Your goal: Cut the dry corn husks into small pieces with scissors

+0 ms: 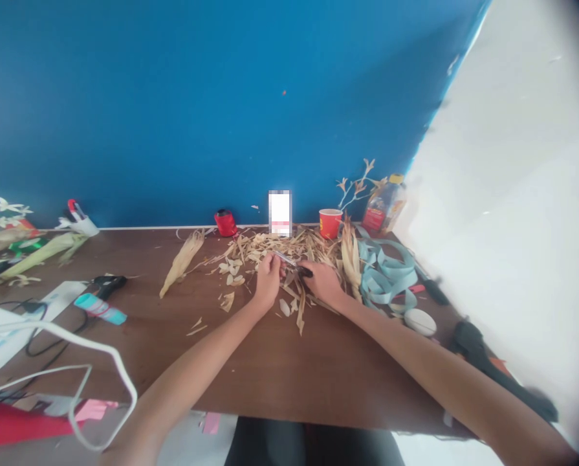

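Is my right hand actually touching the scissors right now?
Touching. The head view shows the right hand closed on the scissors at their dark handle, blades pointing toward the left hand.

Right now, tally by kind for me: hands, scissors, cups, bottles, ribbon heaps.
hands: 2, left hand and right hand
scissors: 1, in the right hand
cup: 1, red
bottle: 1
ribbon heap: 1, pale blue
total: 6
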The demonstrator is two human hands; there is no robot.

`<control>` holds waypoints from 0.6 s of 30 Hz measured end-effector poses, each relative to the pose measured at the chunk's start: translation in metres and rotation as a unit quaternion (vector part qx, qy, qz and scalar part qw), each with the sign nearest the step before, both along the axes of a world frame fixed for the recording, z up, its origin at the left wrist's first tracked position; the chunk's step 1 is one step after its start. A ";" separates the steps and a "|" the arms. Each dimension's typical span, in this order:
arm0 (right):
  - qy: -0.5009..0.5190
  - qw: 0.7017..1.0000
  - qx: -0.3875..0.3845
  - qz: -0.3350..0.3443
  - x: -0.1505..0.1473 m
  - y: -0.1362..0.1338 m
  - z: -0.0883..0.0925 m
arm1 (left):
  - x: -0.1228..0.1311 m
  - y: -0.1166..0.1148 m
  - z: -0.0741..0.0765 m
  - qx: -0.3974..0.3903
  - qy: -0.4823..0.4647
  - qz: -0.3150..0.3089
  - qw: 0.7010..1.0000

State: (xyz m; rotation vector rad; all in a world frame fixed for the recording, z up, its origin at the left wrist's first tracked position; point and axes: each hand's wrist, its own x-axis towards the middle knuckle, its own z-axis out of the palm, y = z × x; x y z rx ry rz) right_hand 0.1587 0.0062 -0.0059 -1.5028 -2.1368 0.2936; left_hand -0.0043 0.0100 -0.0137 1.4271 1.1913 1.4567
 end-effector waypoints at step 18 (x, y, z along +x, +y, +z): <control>-0.042 0.999 0.003 -0.009 -0.001 -0.001 -0.001 | 0.001 -0.001 -0.001 0.022 0.024 0.023 0.999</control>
